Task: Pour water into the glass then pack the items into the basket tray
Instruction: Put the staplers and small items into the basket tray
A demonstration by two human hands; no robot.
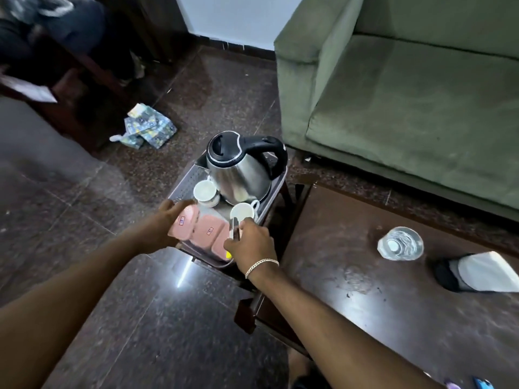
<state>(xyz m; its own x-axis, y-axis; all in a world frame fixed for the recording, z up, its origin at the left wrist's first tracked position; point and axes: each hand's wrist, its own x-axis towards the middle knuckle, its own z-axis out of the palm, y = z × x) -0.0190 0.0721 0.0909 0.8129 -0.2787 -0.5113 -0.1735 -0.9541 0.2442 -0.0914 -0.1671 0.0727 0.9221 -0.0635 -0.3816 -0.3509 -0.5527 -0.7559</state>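
Basket tray [182, 189], holding kettle [238, 169], cups and pink boxes [207, 231], is being packed. Left hand [165, 220] lies spread on a box; right hand [250, 242] pinches a small item, seemingly to be set inside.

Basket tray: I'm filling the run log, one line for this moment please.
left hand: on pink boxes | right hand: gripping utensils | kettle, cups in tray

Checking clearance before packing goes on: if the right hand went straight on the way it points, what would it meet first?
Most likely the near white cup, just beyond the right hand; the kettle stands behind it. Depth is unclear from this view.
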